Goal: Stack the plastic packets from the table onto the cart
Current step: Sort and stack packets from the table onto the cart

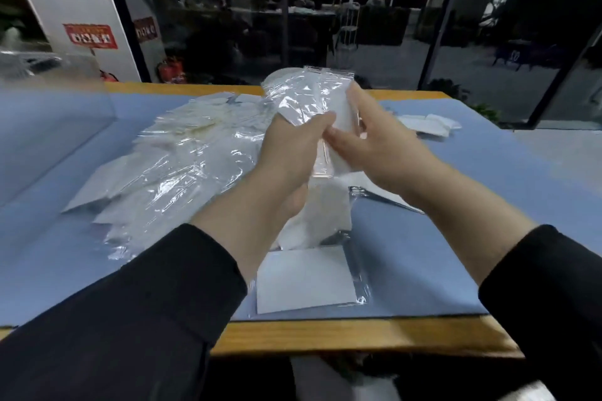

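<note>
We hold a bunch of clear plastic packets [309, 101] up above the middle of the table [358, 340], both hands closed on its lower part. Our left hand [290, 153] wraps it from the left, thumb across the front; our right hand [374, 146] clasps it from the right, fingers curled round the far side. The bunch stands nearly upright, its sealed top edges fanning out above our fingers.

Under and to the left of our hands a loose pile of packets [169, 166] spreads over the blue mat [456, 238], reaching toward the mat's left side. One flat packet with a white card [306, 280] lies close to the near edge of the mat, just short of the bare wooden rim. A few small white packets [430, 124] lie near the far right corner. The mat's right half is mostly open, as is the strip along its left edge. Beyond the far edge stand dark glass panels [358, 26]. The cart is not in sight.
</note>
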Demonstrator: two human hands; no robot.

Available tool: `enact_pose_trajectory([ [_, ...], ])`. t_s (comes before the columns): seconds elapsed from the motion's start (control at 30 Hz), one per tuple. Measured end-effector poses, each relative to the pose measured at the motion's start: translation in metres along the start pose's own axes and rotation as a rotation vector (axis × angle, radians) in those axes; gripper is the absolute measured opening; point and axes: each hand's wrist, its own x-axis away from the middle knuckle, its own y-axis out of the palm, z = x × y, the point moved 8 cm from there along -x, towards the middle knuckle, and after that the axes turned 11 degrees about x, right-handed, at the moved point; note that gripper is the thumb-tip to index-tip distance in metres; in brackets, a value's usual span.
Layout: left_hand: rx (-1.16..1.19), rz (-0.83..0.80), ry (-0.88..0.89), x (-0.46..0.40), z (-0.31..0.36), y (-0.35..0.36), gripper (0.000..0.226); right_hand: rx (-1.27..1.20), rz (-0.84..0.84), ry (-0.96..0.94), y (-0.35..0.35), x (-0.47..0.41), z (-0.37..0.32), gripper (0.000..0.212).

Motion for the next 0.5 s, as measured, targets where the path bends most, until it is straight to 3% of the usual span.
enact_pose_trajectory([
  [0.1, 0.001, 0.070, 0.030, 0.011, 0.007, -0.028, 0.020, 0.131, 0.047, 0.041, 0.004, 0.019, -0.001, 0.061],
  [0.17, -0.075, 0.105, 0.119, 0.018, 0.019, -0.046, 0.027, 0.257, 0.131, -0.028, 0.000, 0.040, -0.005, 0.059],
  [0.33, -0.159, 0.092, 0.276, 0.040, 0.037, -0.075, 0.037, 0.578, -0.262, -0.116, 0.041, 0.102, -0.002, 0.073],
  [0.5, -0.185, 0.095, 0.323, 0.058, 0.034, -0.086, 0.032, 0.693, -0.351, -0.002, 0.053, 0.113, 0.009, 0.073],
])
